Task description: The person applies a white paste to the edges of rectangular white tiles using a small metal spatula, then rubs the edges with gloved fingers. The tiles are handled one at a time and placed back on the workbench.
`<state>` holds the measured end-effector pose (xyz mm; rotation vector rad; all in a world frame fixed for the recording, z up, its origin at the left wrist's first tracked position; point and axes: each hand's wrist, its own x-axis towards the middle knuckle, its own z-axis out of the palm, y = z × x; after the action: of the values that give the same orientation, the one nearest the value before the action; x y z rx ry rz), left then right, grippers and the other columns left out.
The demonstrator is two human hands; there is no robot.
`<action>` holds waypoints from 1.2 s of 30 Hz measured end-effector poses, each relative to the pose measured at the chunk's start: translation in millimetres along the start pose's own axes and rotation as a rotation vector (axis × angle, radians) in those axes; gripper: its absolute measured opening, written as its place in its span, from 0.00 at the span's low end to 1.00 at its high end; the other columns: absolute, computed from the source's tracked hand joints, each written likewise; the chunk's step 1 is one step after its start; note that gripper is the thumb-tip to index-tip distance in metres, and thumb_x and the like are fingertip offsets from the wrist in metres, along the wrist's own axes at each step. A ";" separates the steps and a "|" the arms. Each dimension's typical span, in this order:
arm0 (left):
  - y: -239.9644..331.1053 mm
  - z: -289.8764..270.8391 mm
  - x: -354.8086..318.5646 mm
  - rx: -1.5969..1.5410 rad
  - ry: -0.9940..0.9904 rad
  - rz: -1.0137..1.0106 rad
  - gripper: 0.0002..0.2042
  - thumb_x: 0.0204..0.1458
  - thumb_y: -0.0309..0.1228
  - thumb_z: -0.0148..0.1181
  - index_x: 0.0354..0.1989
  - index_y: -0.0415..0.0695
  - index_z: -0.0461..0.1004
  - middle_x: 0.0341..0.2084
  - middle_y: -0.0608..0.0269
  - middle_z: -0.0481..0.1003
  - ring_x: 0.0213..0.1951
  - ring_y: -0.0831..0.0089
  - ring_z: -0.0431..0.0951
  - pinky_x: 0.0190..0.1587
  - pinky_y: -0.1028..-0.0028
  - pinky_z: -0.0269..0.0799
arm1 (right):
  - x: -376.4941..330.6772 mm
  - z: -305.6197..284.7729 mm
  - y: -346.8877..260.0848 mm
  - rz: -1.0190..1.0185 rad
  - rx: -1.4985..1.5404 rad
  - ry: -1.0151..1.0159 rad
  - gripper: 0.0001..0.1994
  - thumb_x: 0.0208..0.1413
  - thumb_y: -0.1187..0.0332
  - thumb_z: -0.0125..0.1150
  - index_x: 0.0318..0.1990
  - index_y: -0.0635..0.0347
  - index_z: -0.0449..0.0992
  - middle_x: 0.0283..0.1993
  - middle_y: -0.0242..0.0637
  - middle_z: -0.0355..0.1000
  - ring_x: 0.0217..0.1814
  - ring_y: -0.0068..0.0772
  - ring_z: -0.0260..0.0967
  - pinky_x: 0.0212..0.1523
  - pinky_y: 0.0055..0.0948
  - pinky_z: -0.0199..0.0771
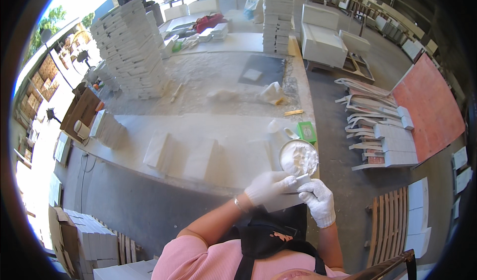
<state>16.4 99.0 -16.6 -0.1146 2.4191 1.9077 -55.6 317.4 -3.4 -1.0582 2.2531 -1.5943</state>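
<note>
Both of my hands wear white knitted gloves and meet just in front of a round bowl [285,162] of lumpy white paste [300,156]. My left hand [270,187], slightly blurred, reaches in with its fingers closed at a small flat light-grey piece [302,180]. From the other side, my right hand [318,200] is closed with thumb and fingers on the same piece, which may be a scraper blade. A thin dark edge shows between the hands. Below them, a pale flat panel [284,203] lies at the table's front edge, partly covered by my hands.
A green box [306,132] stands behind the bowl. White slabs [157,150] rest on the pale worktable [134,126]. Tall stacks of white pieces [130,49] rise at the back left. To the right are a red board [432,111] and a wooden pallet [389,225].
</note>
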 end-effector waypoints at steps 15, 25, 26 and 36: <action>12.0 17.7 45.6 0.094 -0.060 0.750 0.26 0.68 0.50 0.59 0.58 0.37 0.77 0.48 0.58 0.80 0.50 0.72 0.76 0.55 0.69 0.72 | 0.7 -22.9 -5.2 -0.357 -0.202 0.058 0.09 0.44 0.75 0.78 0.35 0.58 0.85 0.38 0.39 0.79 0.38 0.38 0.80 0.39 0.32 0.81; -26.9 -12.4 -15.7 -0.297 -0.424 -0.371 0.26 0.65 0.52 0.62 0.56 0.39 0.81 0.43 0.61 0.83 0.43 0.70 0.81 0.51 0.69 0.76 | -6.0 -42.8 5.7 -0.220 -0.082 0.156 0.13 0.40 0.79 0.77 0.37 0.54 0.86 0.41 0.40 0.80 0.40 0.39 0.79 0.42 0.34 0.80; -31.8 -17.3 -22.7 -0.109 -0.350 -0.322 0.25 0.64 0.51 0.63 0.55 0.39 0.81 0.43 0.59 0.83 0.44 0.70 0.82 0.52 0.69 0.76 | -5.9 -45.1 7.3 -0.232 -0.106 0.163 0.13 0.41 0.79 0.77 0.37 0.55 0.86 0.41 0.40 0.80 0.40 0.39 0.79 0.42 0.34 0.80; 21.2 -44.1 -32.5 0.139 0.065 0.043 0.24 0.67 0.46 0.58 0.62 0.43 0.78 0.49 0.55 0.83 0.48 0.67 0.83 0.55 0.66 0.76 | -1.6 -7.5 14.8 -0.086 0.207 0.221 0.09 0.51 0.82 0.70 0.40 0.62 0.84 0.45 0.38 0.78 0.46 0.31 0.76 0.50 0.28 0.75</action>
<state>46.8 61.8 17.2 -0.1205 2.6082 1.7720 -64.9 326.5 -13.8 -0.9791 2.1350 -2.0207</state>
